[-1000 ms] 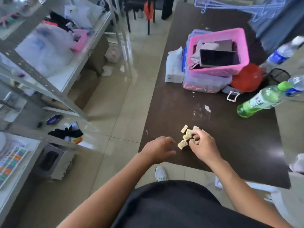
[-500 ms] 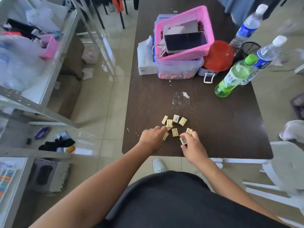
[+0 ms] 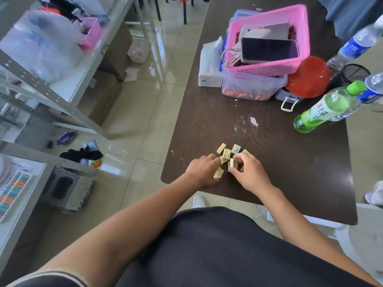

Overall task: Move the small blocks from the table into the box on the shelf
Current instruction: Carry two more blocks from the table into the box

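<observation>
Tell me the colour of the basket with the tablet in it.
The basket is pink, shown best in the head view.

Dark brown bench [image 3: 279, 172] fills the middle and right of the frame. Small blocks [image 3: 227, 152] are bunched near its lower edge. Up top there's a clear tub [image 3: 248, 85], a white box [image 3: 209, 69] touching its left side and a red bowl [image 3: 306, 77], plus a green bottle [image 3: 325, 107] at the right edge.

I'm in what looks like a storeroom used as a workroom. On my left, steel shelving [image 3: 51, 94] made of slotted angle posts holds stuffed plastic bags [image 3: 41, 44], with cardboard boxes [image 3: 107, 94] underneath on a glossy tiled floor [image 3: 149, 112]. My dark desk [image 3: 290, 162] carries a pink basket [image 3: 269, 69] of phones and cables on a clear storage tub [image 3: 248, 85], with drink bottles [image 3: 323, 106] at the far right.
</observation>
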